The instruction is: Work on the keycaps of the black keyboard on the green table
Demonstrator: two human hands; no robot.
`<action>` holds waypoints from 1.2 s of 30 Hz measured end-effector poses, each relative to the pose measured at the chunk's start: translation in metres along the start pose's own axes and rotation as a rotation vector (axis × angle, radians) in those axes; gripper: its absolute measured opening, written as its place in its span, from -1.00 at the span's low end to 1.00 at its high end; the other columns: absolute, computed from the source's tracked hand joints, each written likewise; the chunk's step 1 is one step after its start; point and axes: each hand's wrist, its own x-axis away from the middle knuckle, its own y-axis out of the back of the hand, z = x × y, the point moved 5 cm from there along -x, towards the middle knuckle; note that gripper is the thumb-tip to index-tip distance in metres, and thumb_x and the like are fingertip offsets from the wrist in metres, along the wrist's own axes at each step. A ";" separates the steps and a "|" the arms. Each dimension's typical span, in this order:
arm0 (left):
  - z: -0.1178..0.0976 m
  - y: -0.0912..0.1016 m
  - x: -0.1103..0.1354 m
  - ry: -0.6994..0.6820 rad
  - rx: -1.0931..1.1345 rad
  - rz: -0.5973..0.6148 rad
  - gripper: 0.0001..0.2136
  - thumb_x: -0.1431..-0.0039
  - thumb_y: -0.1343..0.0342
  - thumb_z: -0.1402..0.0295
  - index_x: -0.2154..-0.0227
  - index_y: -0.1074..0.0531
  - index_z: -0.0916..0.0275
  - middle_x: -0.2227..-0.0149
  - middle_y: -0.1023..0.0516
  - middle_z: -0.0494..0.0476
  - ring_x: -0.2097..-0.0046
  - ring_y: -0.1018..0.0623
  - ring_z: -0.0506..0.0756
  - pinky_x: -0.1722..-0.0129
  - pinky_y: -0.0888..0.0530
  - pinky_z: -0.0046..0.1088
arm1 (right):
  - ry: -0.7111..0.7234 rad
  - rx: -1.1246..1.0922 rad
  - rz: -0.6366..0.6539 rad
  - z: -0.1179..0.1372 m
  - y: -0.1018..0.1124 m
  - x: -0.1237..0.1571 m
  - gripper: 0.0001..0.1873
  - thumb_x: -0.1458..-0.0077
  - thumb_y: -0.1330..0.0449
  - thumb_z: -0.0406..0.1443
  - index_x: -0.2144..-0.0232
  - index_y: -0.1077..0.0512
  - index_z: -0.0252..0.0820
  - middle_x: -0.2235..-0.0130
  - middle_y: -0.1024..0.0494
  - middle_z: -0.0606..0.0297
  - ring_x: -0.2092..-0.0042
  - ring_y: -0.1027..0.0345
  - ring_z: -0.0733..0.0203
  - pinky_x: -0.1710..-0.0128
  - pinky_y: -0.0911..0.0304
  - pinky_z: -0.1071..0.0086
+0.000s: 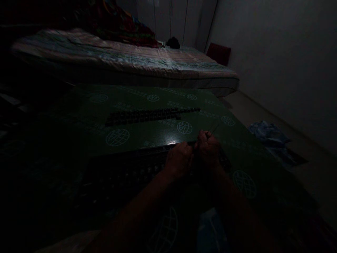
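Hands (pixel 179 158) curl over knobbly keyboard (pixel 126 174), right hand (pixel 207 147) pinching thin prongs (pixel 215 129), left's grip unclear

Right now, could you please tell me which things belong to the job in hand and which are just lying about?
Seemingly in use:
- keyboard
- dark keycap-like pieces
- thin wire tool in right hand

Lying about:
- red blanket
- crumpled cloth
- black bundle

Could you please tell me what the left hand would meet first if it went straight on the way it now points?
The left hand would most likely meet the right hand, close beside it at the keyboard; darkness hides whether they touch.
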 end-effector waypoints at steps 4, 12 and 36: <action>0.003 0.001 0.000 0.023 0.108 -0.036 -0.86 -0.11 0.04 0.39 0.38 -0.41 0.27 0.32 -0.42 0.15 0.26 -0.42 0.09 0.29 -0.36 -0.44 | -0.023 -0.164 0.002 0.001 0.004 -0.001 -0.66 -0.04 -0.01 -0.01 0.51 -0.19 -0.15 0.74 -0.26 0.53 0.75 -0.08 0.41 0.75 -0.02 0.55; 0.023 0.021 -0.002 0.214 0.776 -0.202 -0.84 0.01 -0.03 0.32 0.50 -0.45 0.28 0.48 -0.47 0.03 0.40 -0.45 0.04 0.40 -0.33 -0.49 | 0.066 -0.126 -0.050 0.009 0.021 -0.004 -0.66 -0.05 -0.03 -0.04 0.48 -0.27 -0.20 0.69 -0.30 0.48 0.68 -0.14 0.41 0.67 -0.07 0.54; 0.052 0.034 0.005 0.450 1.416 -0.235 -0.81 0.33 -0.23 0.30 0.61 -0.42 0.30 0.63 -0.43 -0.03 0.55 -0.39 -0.04 0.53 -0.29 -0.55 | 0.442 0.449 0.609 0.062 -0.022 0.014 -0.76 0.07 -0.13 -0.34 0.29 -0.48 -0.26 0.56 -0.43 0.37 0.55 -0.22 0.39 0.53 -0.12 0.54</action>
